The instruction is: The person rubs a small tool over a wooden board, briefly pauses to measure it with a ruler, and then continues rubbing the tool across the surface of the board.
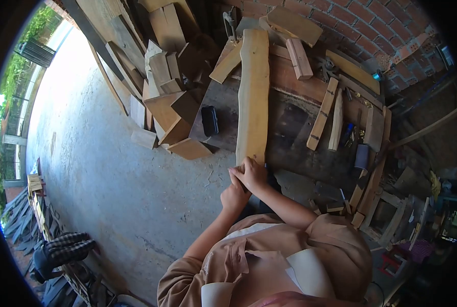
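A long pale wooden plank (254, 97) with one wavy edge lies lengthwise on the dark workbench (290, 128). At its near end my two hands are together, closed and touching each other. My right hand (251, 174) rests over the plank's end, its fingers curled. Just below it, my left hand (233, 196) is closed, with its thumb up against the right fingers. Whatever sits between the palms is hidden; only a dark bit shows there. A dark open case (209, 121) lies on the bench left of the plank.
Offcut boards (164, 110) are piled left of the bench. A metal clamp (230, 24) stands at the far end. Wooden blocks (300, 59), a wooden strip (322, 113) and a dark cylinder (361, 156) lie to the right. A brick wall (361, 25) rises behind.
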Demonstrator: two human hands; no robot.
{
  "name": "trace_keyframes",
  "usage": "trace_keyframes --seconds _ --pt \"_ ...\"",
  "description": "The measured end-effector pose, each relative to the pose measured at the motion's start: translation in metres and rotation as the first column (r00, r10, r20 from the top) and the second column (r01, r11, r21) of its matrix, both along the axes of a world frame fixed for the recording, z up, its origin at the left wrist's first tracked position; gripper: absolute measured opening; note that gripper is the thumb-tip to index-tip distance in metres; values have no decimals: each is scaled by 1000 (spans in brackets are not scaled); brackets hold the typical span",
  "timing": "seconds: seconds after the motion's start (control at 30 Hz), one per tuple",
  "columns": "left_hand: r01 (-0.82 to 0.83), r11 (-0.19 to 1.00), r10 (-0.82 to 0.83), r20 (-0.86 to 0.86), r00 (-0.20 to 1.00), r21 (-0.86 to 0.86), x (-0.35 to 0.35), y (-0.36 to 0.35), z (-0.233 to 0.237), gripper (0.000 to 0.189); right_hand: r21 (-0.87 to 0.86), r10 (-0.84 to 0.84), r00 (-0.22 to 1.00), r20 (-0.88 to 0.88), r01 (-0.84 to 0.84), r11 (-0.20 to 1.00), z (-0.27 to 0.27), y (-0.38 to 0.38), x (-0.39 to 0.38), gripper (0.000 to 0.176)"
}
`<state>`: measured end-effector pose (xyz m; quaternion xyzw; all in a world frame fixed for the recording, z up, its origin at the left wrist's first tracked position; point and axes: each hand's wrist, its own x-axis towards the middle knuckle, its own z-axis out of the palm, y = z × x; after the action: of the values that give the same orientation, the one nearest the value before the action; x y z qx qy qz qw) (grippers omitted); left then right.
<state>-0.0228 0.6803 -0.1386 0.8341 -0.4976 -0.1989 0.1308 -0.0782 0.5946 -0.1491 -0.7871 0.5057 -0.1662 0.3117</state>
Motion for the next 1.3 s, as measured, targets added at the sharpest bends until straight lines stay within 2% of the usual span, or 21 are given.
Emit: trace_keyframes --seconds 0.17,0.23,0.33,0.43,0.57,0.6,0.63,0.67,0.73,0.77,0.8,0.87,0.9,0.93,0.97,1.03,1.07,1.13,1.2,1.23,1.3 --pt "18 999 -16 57 998 -27 4 -13 -6 94 -74 4 1000 19 -2 997 -10 -12 2 46" --pt "28 999 -29 47 998 25 13 -34 -7 95 -92 1 1000 29 1 996 -13 -33 9 48" --pt "42 999 -42 22 999 8 29 -81 -2 98 -129 -36 999 -8 35 991 -9 -75 24 47" --pt "56 998 -57 19 998 13 46 -149 -1 99 -207 -117 993 20 118 971 -11 -140 40 45" --pt "75 997 -73 56 996 -28 75 -274 2 101 -263 -161 987 23 161 951 -4 -265 68 45" --pt "97 992 -85 148 985 -76 82 -310 3 101 -284 -169 985 23 168 944 1 -301 76 46" --pt "105 986 -75 217 973 -131 90 -345 4 98 -192 -155 988 20 156 969 9 -337 83 48" --pt "58 997 -56 40 998 -51 100 -383 12 101 -105 -134 991 15 135 985 16 -374 90 50" --pt "32 999 -31 32 999 -35 117 -453 22 85 -143 -111 993 -26 106 984 15 -448 111 52" --pt "34 998 -30 75 997 -57 129 -487 17 76 -98 -118 992 -32 115 989 22 -483 121 53" --pt "70 996 -66 72 995 -55 141 -518 25 70 -53 -130 991 -37 128 990 31 -513 129 54" --pt "201 979 -195 176 965 -16 155 -571 45 61 -152 -101 993 -64 90 984 53 -565 140 54" --pt "271 957 -248 200 948 -100 155 -581 67 54 -177 -103 993 -65 90 980 68 -579 141 54" --pt "91 987 -80 93 993 -132 148 -594 88 50 -236 -142 989 -31 131 963 90 -586 144 55" --pt "51 980 -32 103 994 -194 142 -604 92 49 -289 -177 984 10 172 942 115 -586 146 56" --pt "-74 953 91 44 995 -293 127 -591 113 54 -331 -91 994 -61 66 941 156 -572 135 54" --pt "-77 954 93 41 995 -289 122 -569 122 54 -334 -64 995 -81 34 942 165 -558 126 53" --pt "109 939 -66 141 988 -327 114 -523 139 58 -327 -89 995 -49 68 943 170 -519 109 54" --pt "127 948 -80 169 982 -291 105 -472 130 63 -292 -124 992 -6 117 949 166 -458 92 55" --pt "129 933 -69 183 981 -337 99 -440 117 66 -304 -131 991 13 129 944 155 -430 86 55" --pt "123 950 -69 193 979 -286 83 -368 92 72 -272 -138 988 67 151 950 120 -359 70 54"
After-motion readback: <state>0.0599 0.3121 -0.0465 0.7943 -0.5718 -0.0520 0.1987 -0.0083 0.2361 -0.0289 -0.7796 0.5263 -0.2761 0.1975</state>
